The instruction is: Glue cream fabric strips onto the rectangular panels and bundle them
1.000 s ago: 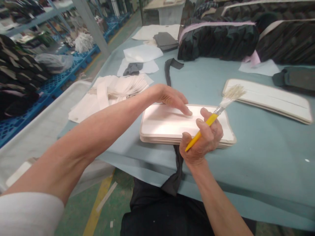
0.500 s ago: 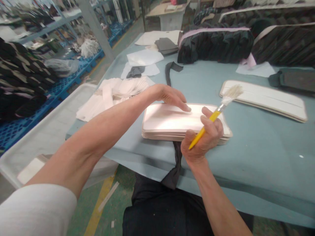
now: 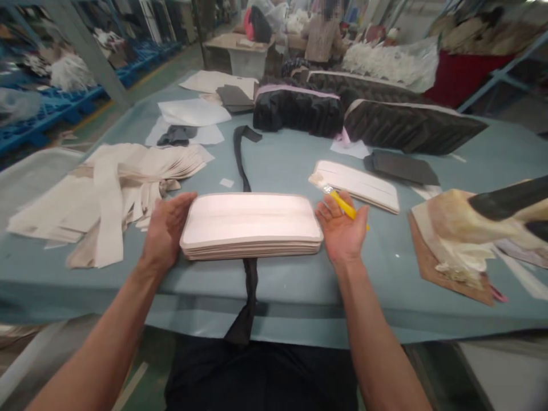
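A stack of white rounded-corner panels (image 3: 252,220) lies on the table, its layered edges facing me, over a black fabric strip (image 3: 250,279). My left hand (image 3: 165,231) is flat against the stack's left end, fingers stretched and holding nothing. At the right end is my right hand (image 3: 345,231), palm turned up and inward, fingertips close to the panels. A paintbrush with a yellow handle (image 3: 343,205) is held in its thumb crook, partly hidden by the thumb; its pale bristles point away to the left, overlapping a smaller panel stack (image 3: 357,185).
Cream fabric strips (image 3: 107,188) are piled at left. Black bundled pieces (image 3: 297,111) and a dark folded stack (image 3: 402,167) lie at the back. At right, a stained, glue-coloured container (image 3: 462,222) rests on a brown board (image 3: 428,268). A person (image 3: 323,40) is in the far background.
Both hands have moved from over the panel stack to its two ends. The right hand has turned palm up, still with the paintbrush. My view has swung right.
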Demonstrator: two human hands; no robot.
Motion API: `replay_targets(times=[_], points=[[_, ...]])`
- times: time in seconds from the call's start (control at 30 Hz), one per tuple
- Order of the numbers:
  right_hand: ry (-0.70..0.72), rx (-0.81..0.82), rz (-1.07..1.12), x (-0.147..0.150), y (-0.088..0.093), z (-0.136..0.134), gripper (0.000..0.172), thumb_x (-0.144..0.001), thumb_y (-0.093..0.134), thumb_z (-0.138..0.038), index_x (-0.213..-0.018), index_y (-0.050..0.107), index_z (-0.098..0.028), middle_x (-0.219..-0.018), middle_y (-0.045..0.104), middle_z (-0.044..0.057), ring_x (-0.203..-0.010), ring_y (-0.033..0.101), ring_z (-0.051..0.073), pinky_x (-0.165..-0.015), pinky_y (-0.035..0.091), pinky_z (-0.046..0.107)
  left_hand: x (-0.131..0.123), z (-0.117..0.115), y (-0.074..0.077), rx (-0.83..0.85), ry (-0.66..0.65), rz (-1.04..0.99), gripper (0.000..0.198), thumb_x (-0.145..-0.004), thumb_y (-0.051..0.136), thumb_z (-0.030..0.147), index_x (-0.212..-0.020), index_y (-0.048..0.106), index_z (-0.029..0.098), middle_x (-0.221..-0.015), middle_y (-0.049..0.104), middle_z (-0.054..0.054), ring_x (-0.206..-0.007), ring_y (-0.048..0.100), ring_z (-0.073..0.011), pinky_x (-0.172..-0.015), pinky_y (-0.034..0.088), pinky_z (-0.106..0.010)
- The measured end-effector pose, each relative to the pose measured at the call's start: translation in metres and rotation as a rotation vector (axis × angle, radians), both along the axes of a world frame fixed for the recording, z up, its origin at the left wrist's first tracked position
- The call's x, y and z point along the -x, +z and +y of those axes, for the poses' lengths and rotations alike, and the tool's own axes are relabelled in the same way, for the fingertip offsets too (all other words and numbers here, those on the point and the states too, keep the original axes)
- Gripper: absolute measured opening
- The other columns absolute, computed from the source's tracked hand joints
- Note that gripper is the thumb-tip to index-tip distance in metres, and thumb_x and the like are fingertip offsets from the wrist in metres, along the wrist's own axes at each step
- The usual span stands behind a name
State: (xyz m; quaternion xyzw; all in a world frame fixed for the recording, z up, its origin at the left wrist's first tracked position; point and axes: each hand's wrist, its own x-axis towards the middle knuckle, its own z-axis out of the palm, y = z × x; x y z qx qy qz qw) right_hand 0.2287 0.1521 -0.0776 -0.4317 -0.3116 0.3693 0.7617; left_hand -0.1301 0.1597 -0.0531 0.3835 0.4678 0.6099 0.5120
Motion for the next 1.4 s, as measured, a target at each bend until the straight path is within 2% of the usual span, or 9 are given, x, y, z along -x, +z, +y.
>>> replay_targets(times=[0.1, 0.23, 0.3, 0.47, 0.63, 0.77, 1.0, 1.2, 1.4], points=[[0.051, 0.009, 0.065, 0.004, -0.008, 0.010, 0.067, -0.089, 0.048, -0.082, -0.107, 0.073, -0.023, -0.090, 0.081, 0.007, -0.085, 0.079, 0.023, -0.084, 0.063, 0.044, -0.013, -0.004, 0.002, -0.020, 0.042, -0.052, 0.058, -0.098, 0.044, 0.074, -0.104, 0.079, 0.029, -0.127, 0.079, 0.000, -0.135, 0.062, -0.0284, -0.122, 0.043, -0.040], [0.067, -0.007, 0.128, -0.003, -0.019, 0.024, 0.062, -0.095, 0.044, -0.076, -0.100, 0.077, -0.024, -0.080, 0.079, 0.007, -0.080, 0.079, 0.024, -0.079, 0.063, 0.043, -0.017, -0.005, 0.002, -0.042, 0.066, -0.044, 0.073, -0.091, 0.042, 0.084, -0.113, 0.076, 0.023, -0.132, 0.077, -0.009, -0.129, 0.067, -0.0315, -0.116, 0.050, -0.044], [0.074, -0.007, 0.112, -0.010, -0.030, 0.032, 0.066, -0.096, 0.039, -0.077, -0.090, 0.077, -0.023, -0.067, 0.074, 0.009, -0.068, 0.078, 0.028, -0.068, 0.062, 0.044, -0.015, -0.006, -0.002, -0.045, 0.061, -0.035, 0.077, -0.090, 0.043, 0.086, -0.117, 0.075, 0.021, -0.135, 0.075, -0.012, -0.132, 0.066, -0.0325, -0.117, 0.049, -0.045], [0.071, -0.018, -0.024, -0.020, -0.052, 0.042, 0.073, -0.089, 0.036, -0.083, -0.096, 0.077, -0.023, -0.072, 0.077, 0.015, -0.072, 0.080, 0.033, -0.064, 0.061, 0.047, -0.014, -0.006, -0.007, -0.051, 0.076, -0.072, 0.077, -0.086, 0.048, 0.089, -0.110, 0.077, 0.023, -0.136, 0.075, -0.012, -0.138, 0.062, -0.0313, -0.121, 0.045, -0.043], [0.093, 0.016, -0.125, -0.025, -0.057, 0.040, 0.074, -0.082, 0.040, -0.086, -0.096, 0.076, -0.022, -0.071, 0.077, 0.017, -0.070, 0.080, 0.036, -0.061, 0.060, 0.049, -0.012, -0.005, -0.006, -0.045, 0.064, -0.120, 0.074, -0.087, 0.049, 0.087, -0.108, 0.077, 0.022, -0.133, 0.075, -0.012, -0.136, 0.064, -0.0306, -0.122, 0.045, -0.043], [0.089, 0.045, -0.112, -0.023, -0.058, 0.039, 0.071, -0.087, 0.038, -0.081, -0.100, 0.076, -0.022, -0.074, 0.078, 0.016, -0.073, 0.080, 0.035, -0.065, 0.061, 0.050, -0.014, -0.005, -0.005, -0.041, 0.055, -0.126, 0.073, -0.088, 0.047, 0.086, -0.109, 0.077, 0.022, -0.136, 0.074, -0.012, -0.137, 0.063, -0.0308, -0.121, 0.046, -0.042], [0.049, 0.129, 0.030, -0.013, -0.038, 0.040, 0.072, -0.102, 0.023, -0.067, -0.092, 0.076, -0.019, -0.072, 0.078, 0.015, -0.069, 0.079, 0.028, -0.069, 0.061, 0.043, -0.016, -0.006, -0.007, -0.038, 0.064, -0.147, 0.071, -0.088, 0.051, 0.084, -0.110, 0.077, 0.021, -0.136, 0.074, -0.011, -0.140, 0.060, -0.0321, -0.121, 0.045, -0.043], [0.017, 0.102, 0.170, 0.013, -0.006, 0.023, 0.059, -0.103, 0.040, -0.066, -0.095, 0.077, -0.021, -0.081, 0.081, 0.007, -0.080, 0.080, 0.018, -0.077, 0.063, 0.029, -0.014, -0.005, -0.010, -0.041, 0.068, -0.155, 0.070, -0.084, 0.058, 0.084, -0.108, 0.078, 0.021, -0.135, 0.075, -0.011, -0.139, 0.061, -0.0308, -0.123, 0.043, -0.043], [-0.039, 0.090, 0.217, 0.026, 0.007, 0.021, 0.059, -0.105, 0.044, -0.064, -0.087, 0.078, -0.019, -0.076, 0.080, 0.008, -0.065, 0.077, 0.016, -0.065, 0.062, 0.025, -0.016, -0.003, -0.014, -0.038, 0.062, -0.140, 0.060, -0.085, 0.068, 0.073, -0.110, 0.079, 0.020, -0.124, 0.078, -0.010, -0.131, 0.065, -0.0311, -0.119, 0.047, -0.044]])
